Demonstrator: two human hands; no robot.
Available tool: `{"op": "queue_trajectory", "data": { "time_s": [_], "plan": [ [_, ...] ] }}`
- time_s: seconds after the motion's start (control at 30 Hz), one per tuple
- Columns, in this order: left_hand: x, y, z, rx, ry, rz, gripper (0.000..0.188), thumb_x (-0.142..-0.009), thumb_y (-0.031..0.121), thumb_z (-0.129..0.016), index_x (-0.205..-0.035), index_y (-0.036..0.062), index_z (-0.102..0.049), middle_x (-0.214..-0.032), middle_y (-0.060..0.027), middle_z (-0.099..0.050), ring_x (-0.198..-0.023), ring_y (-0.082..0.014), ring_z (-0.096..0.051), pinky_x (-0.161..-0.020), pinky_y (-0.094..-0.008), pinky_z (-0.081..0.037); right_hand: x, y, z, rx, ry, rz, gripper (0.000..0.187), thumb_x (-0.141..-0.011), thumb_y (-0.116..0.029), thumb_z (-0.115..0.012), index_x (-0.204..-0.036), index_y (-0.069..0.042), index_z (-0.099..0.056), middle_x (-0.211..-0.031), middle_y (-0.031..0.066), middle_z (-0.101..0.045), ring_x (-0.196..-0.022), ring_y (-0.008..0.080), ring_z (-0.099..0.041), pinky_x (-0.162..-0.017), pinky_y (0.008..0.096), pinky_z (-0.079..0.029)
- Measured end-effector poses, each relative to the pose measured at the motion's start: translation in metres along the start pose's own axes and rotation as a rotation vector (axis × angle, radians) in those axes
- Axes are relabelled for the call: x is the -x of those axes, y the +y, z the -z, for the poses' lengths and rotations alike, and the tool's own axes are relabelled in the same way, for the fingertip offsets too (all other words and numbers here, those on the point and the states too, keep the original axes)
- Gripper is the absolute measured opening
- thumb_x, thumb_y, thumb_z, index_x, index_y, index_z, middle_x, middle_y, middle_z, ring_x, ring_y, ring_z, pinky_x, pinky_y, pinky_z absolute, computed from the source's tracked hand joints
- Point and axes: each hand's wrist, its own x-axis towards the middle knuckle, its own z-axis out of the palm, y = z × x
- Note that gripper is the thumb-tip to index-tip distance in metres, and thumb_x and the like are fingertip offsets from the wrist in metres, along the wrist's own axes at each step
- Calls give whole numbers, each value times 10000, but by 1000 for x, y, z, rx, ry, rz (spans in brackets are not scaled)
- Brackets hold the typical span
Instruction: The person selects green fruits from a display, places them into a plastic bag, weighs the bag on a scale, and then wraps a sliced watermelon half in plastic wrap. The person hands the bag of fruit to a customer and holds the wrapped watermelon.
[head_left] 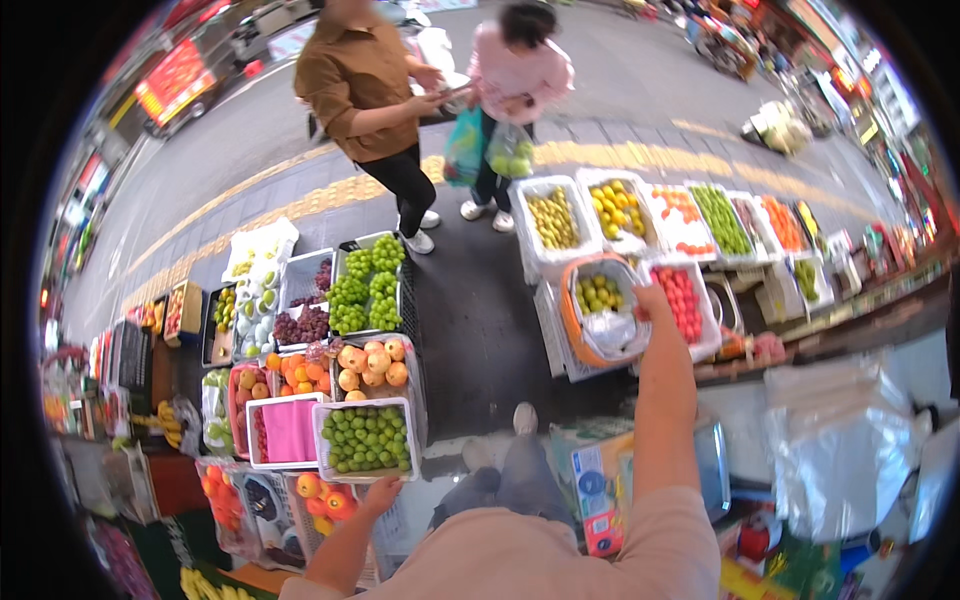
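Observation:
My right hand (643, 304) reaches forward and grips the right rim of a round basket with an orange band (571, 318). Yellowish-green round fruit (599, 293) lies inside, beside a pale, crumpled plastic bag (610, 328). My left hand (382, 494) is low at the near edge of a white plastic basket (411, 440), its fingers curled at the rim; the grip is partly hidden. Small green round fruit (364, 437) fills that basket. Just left of it is a white basket with a pink sheet (292, 430), and pomegranates (372, 365) lie behind.
Crates of green grapes (368, 285) and other fruit crowd the left. At the right stand trays of red fruit (680, 302) and yellow fruit (617, 208). Two people, one in a brown shirt (350, 80) and one in pink (515, 70), stand ahead. Clear plastic bags (840, 440) hang at right.

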Motion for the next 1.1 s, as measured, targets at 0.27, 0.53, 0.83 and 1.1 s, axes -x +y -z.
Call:
{"op": "queue_trajectory", "data": {
  "time_s": [0.27,0.53,0.83,1.1],
  "plan": [
    [-64,120,-32,15,-318,-130,449,-800,69,-527,-1246,57,-477,-859,-107,-651,-780,-208,-632,-699,-334,-478,143,85,-149,-843,-483,-151,248,-826,-303,-567,-878,-65,-523,-607,61,-513,-481,164,-516,-401,351,-433],
    [-86,158,-62,-11,-460,-192,402,-812,116,-590,-1191,11,-510,-808,-71,-623,-650,-93,-548,-548,-213,-424,392,122,-160,-1032,-151,-251,342,-804,-213,-590,-1059,13,-560,-666,69,-594,-490,125,-551,-406,277,-457],
    [-10,129,-148,-10,-500,-109,336,-876,150,-490,-1179,7,-506,-817,-62,-630,-647,-101,-568,-552,-223,-447,559,287,130,-359,1323,142,437,-777,-175,-633,-1157,-42,-465,-1075,142,-466,-952,256,-467,-804,342,-416],
    [132,164,-241,-321,-598,-338,325,-841,187,-520,-1100,0,-578,-848,-111,-656,-751,-151,-624,-670,-264,-491,663,455,261,276,1534,-232,484,-646,-391,-759,-844,19,-599,-1085,230,-524,-1013,348,-512,-846,407,-421]
  ]
}}
